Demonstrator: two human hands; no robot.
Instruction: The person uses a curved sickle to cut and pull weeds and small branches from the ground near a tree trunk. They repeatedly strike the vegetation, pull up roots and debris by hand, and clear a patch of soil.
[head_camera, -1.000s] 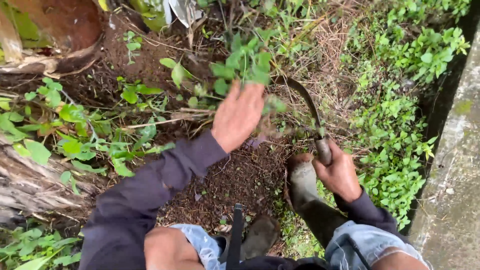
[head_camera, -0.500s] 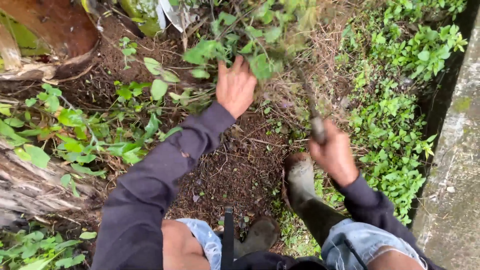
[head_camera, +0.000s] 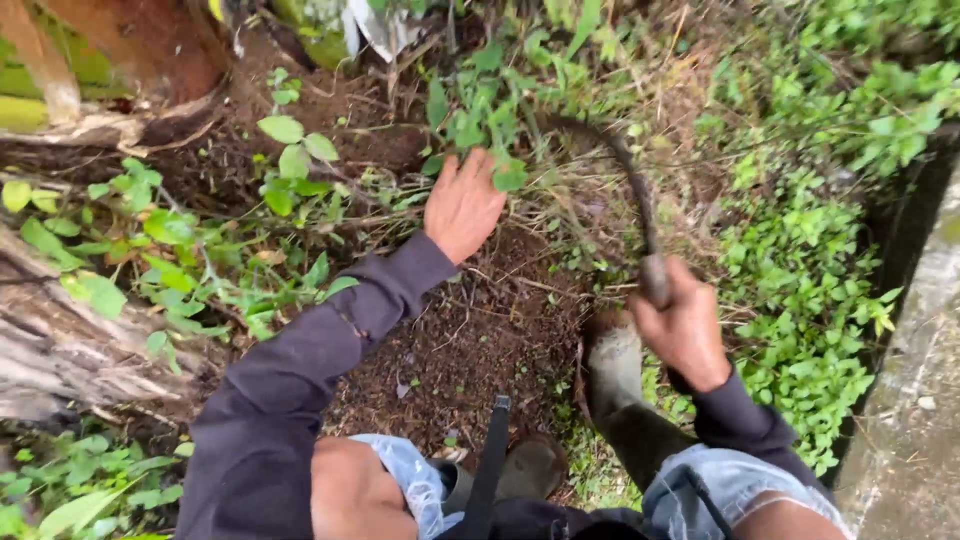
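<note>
Your left hand reaches into a clump of leafy weeds, fingers spread wide and touching the stems without closing on them. Your right hand is wrapped tight around the handle of a curved sickle, its dark blade arcing up over the dry grass just right of the weeds. A muddy rubber boot stands on bare soil below.

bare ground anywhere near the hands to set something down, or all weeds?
One bare patch: dark soil between the left hand, the left sleeve and the rubber boot. Crowded elsewhere: leafy weeds to the left by the tree trunk, ground cover right of the right hand, which grips a sickle among stems.
</note>
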